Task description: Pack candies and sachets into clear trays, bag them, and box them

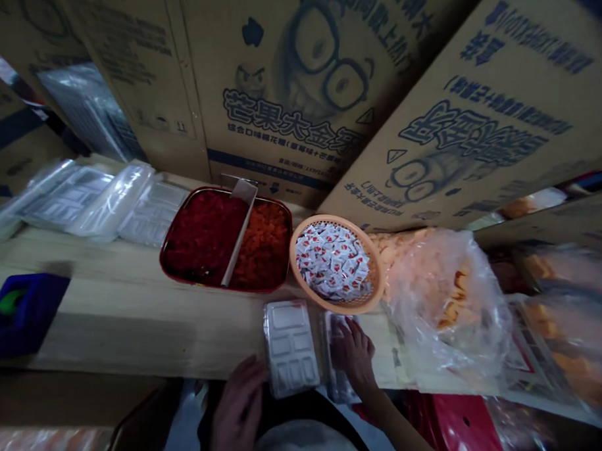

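Plastic tray (291,347): front of worktop (154,319), seemingly for easy reach. Second tray (342,385): alongside, right hand (356,352) over it, perhaps steadying; pinch cannot be told. Left hand (240,401): beside first tray, blurred, grip unclear. Basket (376,288): behind, probably for handiness.

Your trays (291,347) look like glossy, clear plastic, your table (129,325) smooth wood, your boxes (206,104) matt cardboard.

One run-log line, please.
left hand: beside clear plastic compartment tray | right hand: over second clear plastic tray | beyond: round peach plastic basket, white packets
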Action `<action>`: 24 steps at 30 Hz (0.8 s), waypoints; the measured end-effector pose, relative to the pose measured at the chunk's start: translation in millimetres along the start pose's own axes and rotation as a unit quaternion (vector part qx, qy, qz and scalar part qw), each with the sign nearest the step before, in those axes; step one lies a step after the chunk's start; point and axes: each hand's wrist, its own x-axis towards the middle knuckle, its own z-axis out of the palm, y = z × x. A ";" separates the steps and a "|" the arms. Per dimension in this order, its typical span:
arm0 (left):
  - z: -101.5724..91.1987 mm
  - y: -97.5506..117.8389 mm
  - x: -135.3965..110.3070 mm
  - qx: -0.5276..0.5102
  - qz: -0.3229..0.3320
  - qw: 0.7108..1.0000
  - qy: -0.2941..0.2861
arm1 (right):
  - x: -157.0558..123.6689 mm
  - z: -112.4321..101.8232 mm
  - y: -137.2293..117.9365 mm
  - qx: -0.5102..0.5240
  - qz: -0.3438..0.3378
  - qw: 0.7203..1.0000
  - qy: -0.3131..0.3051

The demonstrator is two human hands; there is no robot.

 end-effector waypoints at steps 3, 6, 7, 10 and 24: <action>61.1 -16.6 30.7 0.190 0.168 0.958 -0.131 | -5.8 10.8 10.1 0.006 0.016 1.000 -0.002; 90.1 -33.1 45.7 0.302 0.209 0.904 -0.221 | -12.0 13.8 15.8 0.022 0.042 0.999 0.012; 92.7 -37.8 47.0 0.323 0.212 0.889 -0.244 | -14.0 14.0 17.1 0.029 0.050 0.998 0.017; 89.9 -45.2 44.2 0.352 0.235 0.858 -0.290 | -18.7 15.0 21.4 0.052 0.063 0.996 0.034; 56.9 17.7 58.0 0.108 0.151 0.977 0.101 | -13.2 30.1 41.9 0.192 0.034 0.976 0.091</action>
